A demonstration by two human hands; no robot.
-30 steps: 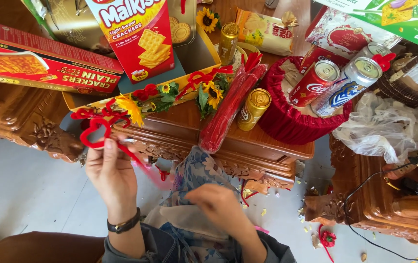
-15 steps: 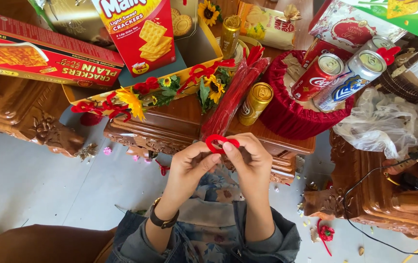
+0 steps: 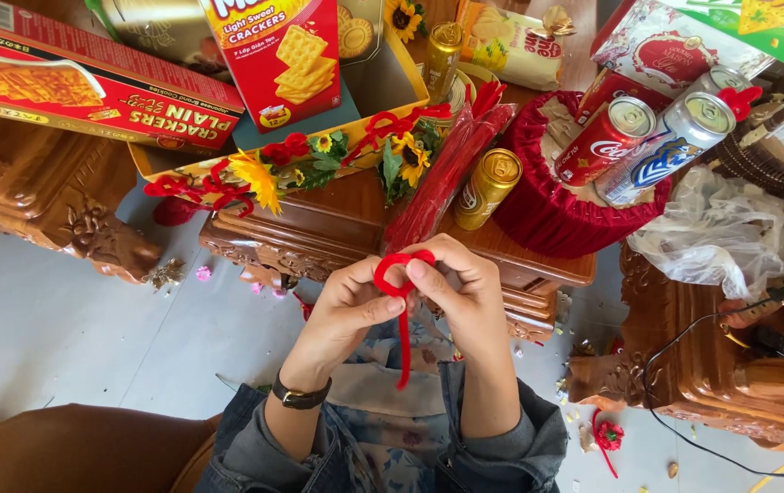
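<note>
Both hands together at lower centre of the frame, pinched on a red pipe cleaner (image 3: 398,274). Left hand (image 3: 348,306) gripping the loop's left side, thumb pressed across it; right hand (image 3: 465,292) clamped on the right side, fingertips at the top of the loop. Loop held between the two hands, its straight tail hanging down between the wrists. Just above, at the desk (image 3: 538,265) edge, a bundle of red pipe cleaners (image 3: 447,173) beside a gold can (image 3: 488,187). Red basket (image 3: 547,215) with two cans at upper right; cracker boxes (image 3: 91,91) at upper left.
</note>
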